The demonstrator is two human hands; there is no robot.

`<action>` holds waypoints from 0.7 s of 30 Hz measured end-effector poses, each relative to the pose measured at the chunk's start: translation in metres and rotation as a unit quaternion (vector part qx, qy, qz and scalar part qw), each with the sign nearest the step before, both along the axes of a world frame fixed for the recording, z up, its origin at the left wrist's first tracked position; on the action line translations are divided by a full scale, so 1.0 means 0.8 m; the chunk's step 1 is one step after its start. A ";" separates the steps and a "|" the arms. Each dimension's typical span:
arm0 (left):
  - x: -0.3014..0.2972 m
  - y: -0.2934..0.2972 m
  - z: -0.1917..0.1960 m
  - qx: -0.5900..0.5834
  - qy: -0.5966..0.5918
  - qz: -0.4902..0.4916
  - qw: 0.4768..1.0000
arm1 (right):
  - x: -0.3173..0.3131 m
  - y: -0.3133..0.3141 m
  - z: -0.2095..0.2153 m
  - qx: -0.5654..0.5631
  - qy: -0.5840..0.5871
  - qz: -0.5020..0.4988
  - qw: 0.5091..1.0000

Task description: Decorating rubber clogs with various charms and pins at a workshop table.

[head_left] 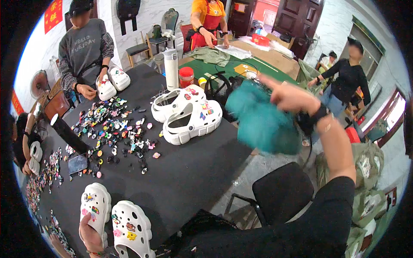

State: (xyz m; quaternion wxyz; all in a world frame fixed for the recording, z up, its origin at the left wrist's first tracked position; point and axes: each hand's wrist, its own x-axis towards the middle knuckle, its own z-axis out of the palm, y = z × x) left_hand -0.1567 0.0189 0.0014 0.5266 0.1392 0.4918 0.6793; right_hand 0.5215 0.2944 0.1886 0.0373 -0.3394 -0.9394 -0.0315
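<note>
At the lower left, my left hand point(90, 235) grips a white clog point(95, 206) with colourful charms, its thumb over the side. A second white clog point(132, 223), also decorated with charms, lies just right of it. My right hand point(297, 98) is raised at the right, wearing a black wristband, with a finger stretched toward the left. Its fingers are smeared by motion. Below and beside that hand is a blurred teal cloth-like thing point(262, 118); whether the hand holds it I cannot make out.
Many small charms point(114, 122) lie scattered on the black table point(193, 172), with a phone point(78, 164) and a black roll point(69, 133). Another clog pair point(193, 122) stands near a white bottle point(171, 69). Across the table, a person point(88, 51) handles clogs. A black chair point(283, 193) stands right.
</note>
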 end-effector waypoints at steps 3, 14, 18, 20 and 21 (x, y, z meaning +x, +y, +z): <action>0.015 0.013 0.004 0.019 0.014 -0.007 1.000 | 0.059 0.112 0.074 0.167 0.144 -0.308 0.925; 0.006 -0.006 0.002 -0.024 0.012 0.037 0.999 | 0.005 0.218 -0.018 0.305 0.098 -0.266 0.909; 0.026 0.008 0.023 -0.012 0.035 0.031 0.999 | -0.046 0.174 -0.081 0.083 0.116 -0.191 0.971; 0.021 0.005 0.020 0.005 0.016 0.020 1.000 | -0.073 0.154 -0.100 0.013 0.080 -0.142 0.987; 0.023 0.007 0.023 0.002 0.017 0.021 1.000 | -0.084 0.142 -0.104 0.022 0.073 -0.108 0.991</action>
